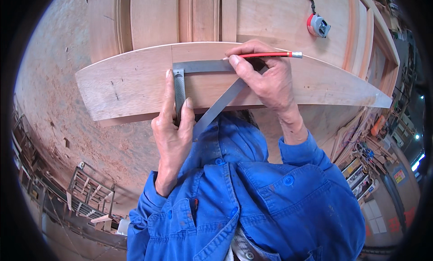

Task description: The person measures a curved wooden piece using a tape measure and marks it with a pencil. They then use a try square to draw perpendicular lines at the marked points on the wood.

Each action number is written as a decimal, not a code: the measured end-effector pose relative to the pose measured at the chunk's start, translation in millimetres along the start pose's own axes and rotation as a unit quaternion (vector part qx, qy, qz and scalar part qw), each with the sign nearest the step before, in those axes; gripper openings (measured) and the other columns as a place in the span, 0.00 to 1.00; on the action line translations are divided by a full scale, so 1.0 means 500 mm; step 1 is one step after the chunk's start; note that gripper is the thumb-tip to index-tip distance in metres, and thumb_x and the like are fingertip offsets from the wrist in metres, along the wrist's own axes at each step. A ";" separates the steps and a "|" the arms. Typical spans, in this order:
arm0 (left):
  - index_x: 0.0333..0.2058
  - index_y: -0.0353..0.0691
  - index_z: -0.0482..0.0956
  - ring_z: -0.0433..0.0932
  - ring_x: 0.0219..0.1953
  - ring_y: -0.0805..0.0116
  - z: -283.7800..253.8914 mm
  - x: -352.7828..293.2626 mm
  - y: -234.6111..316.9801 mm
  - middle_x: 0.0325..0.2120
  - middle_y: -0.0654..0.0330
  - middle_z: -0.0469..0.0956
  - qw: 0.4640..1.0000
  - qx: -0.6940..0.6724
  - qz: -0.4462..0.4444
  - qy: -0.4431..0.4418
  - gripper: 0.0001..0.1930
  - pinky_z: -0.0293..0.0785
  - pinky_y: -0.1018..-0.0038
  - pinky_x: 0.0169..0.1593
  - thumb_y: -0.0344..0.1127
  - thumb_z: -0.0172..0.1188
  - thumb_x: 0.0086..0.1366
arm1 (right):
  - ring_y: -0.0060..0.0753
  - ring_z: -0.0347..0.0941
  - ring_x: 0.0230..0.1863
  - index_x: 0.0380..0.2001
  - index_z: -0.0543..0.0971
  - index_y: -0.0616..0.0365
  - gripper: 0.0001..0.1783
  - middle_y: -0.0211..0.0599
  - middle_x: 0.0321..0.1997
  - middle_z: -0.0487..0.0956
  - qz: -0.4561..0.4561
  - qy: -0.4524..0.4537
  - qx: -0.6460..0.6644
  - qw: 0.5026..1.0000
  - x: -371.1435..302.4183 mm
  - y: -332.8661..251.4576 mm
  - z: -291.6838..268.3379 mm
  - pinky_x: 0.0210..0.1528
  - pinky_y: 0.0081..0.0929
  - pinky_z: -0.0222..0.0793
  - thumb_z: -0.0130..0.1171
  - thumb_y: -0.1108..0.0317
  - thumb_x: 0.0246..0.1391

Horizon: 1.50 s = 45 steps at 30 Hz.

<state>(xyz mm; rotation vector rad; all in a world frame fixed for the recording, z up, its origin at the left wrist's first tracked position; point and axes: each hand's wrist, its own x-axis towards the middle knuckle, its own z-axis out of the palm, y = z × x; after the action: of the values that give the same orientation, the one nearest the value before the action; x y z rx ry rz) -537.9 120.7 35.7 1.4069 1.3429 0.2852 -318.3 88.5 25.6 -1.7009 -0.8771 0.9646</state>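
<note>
A long wooden board (126,80) with a curved far edge lies across in front of me. On it rests a metal try square (179,87); its blade runs right, toward my right hand. My left hand (172,130) grips the square's stock between index finger and thumb. My right hand (270,78) pinches a red pencil (266,55), its tip pointing left near the blade's far edge. Beneath that hand a flat metal strip (221,104) slants down toward my jacket; I cannot tell whether it joins the blade. A thin line (172,55) crosses the board above the stock.
A red and grey tape measure (318,26) with a black strap lies on the panelled wood (279,17) beyond the board. Sawdust and scraps cover the floor (90,134). A metal rack (90,193) stands at lower left, and clutter and tools (361,170) line the right.
</note>
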 end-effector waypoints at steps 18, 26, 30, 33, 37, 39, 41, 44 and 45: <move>0.77 0.45 0.58 0.74 0.27 0.79 -0.003 -0.001 0.002 0.26 0.63 0.80 1.000 0.017 0.005 -0.006 0.34 0.75 0.78 0.35 0.27 0.54 0.74 | 0.21 0.77 0.27 0.33 0.87 0.60 0.05 0.32 0.28 0.83 -0.042 -0.002 -0.044 0.998 0.012 0.016 0.013 0.29 0.23 0.73 0.68 0.71 0.55; 0.76 0.43 0.59 0.82 0.37 0.73 -0.006 0.001 -0.003 0.41 0.45 0.86 1.000 0.019 -0.001 -0.007 0.36 0.81 0.70 0.44 0.26 0.57 0.71 | 0.21 0.78 0.28 0.33 0.88 0.59 0.05 0.31 0.29 0.84 -0.030 -0.012 -0.056 0.998 0.012 0.017 0.009 0.31 0.23 0.74 0.69 0.70 0.55; 0.76 0.43 0.60 0.77 0.31 0.76 -0.007 0.001 0.007 0.35 0.48 0.85 1.000 0.002 -0.021 -0.012 0.36 0.78 0.74 0.40 0.25 0.57 0.70 | 0.22 0.79 0.29 0.34 0.88 0.59 0.05 0.31 0.30 0.85 -0.016 -0.019 -0.057 0.998 0.012 0.015 0.005 0.32 0.23 0.75 0.69 0.69 0.56; 0.76 0.43 0.60 0.72 0.28 0.78 -0.005 0.000 0.009 0.30 0.51 0.83 1.000 0.002 -0.018 -0.006 0.36 0.76 0.75 0.36 0.25 0.57 0.70 | 0.22 0.80 0.29 0.35 0.88 0.58 0.06 0.31 0.32 0.86 -0.020 -0.014 -0.051 0.998 0.012 0.015 0.009 0.33 0.23 0.75 0.69 0.69 0.56; 0.76 0.43 0.60 0.74 0.28 0.78 -0.005 0.001 0.001 0.29 0.52 0.82 1.000 0.005 -0.008 -0.003 0.36 0.77 0.74 0.37 0.26 0.57 0.70 | 0.23 0.80 0.30 0.36 0.88 0.58 0.06 0.31 0.32 0.86 -0.033 -0.017 -0.069 0.997 0.013 0.015 0.008 0.33 0.24 0.76 0.69 0.69 0.56; 0.76 0.44 0.60 0.75 0.29 0.77 -0.003 0.001 -0.006 0.29 0.51 0.83 1.000 0.002 0.000 0.000 0.36 0.78 0.73 0.37 0.26 0.57 0.70 | 0.23 0.80 0.29 0.35 0.88 0.58 0.06 0.31 0.32 0.86 -0.029 -0.019 -0.072 0.997 0.013 0.013 0.008 0.33 0.24 0.76 0.69 0.69 0.56; 0.76 0.44 0.60 0.77 0.31 0.76 -0.010 0.001 0.007 0.34 0.48 0.85 1.000 0.011 -0.023 -0.013 0.36 0.79 0.72 0.40 0.26 0.58 0.70 | 0.23 0.80 0.28 0.35 0.88 0.58 0.06 0.31 0.31 0.86 -0.027 -0.021 -0.083 0.996 0.014 0.010 0.008 0.33 0.24 0.76 0.69 0.69 0.56; 0.76 0.43 0.60 0.80 0.34 0.74 -0.009 0.000 0.001 0.41 0.43 0.86 1.000 0.010 -0.013 -0.009 0.36 0.80 0.70 0.42 0.26 0.58 0.70 | 0.24 0.80 0.27 0.35 0.88 0.58 0.06 0.32 0.30 0.85 -0.031 -0.024 -0.087 0.995 0.014 0.011 0.007 0.33 0.24 0.76 0.69 0.68 0.56; 0.75 0.43 0.60 0.81 0.35 0.74 -0.007 0.001 -0.003 0.43 0.41 0.86 1.000 0.008 -0.002 -0.005 0.36 0.81 0.70 0.43 0.26 0.58 0.70 | 0.25 0.80 0.27 0.35 0.88 0.58 0.06 0.32 0.30 0.85 -0.034 -0.024 -0.086 0.995 0.015 0.013 0.007 0.32 0.24 0.75 0.69 0.68 0.56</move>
<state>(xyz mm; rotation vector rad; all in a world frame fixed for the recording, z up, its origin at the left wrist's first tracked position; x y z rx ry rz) -541.5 122.5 35.4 1.4182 1.3428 0.2655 -317.7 94.5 17.2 -1.7871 -1.0688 0.9091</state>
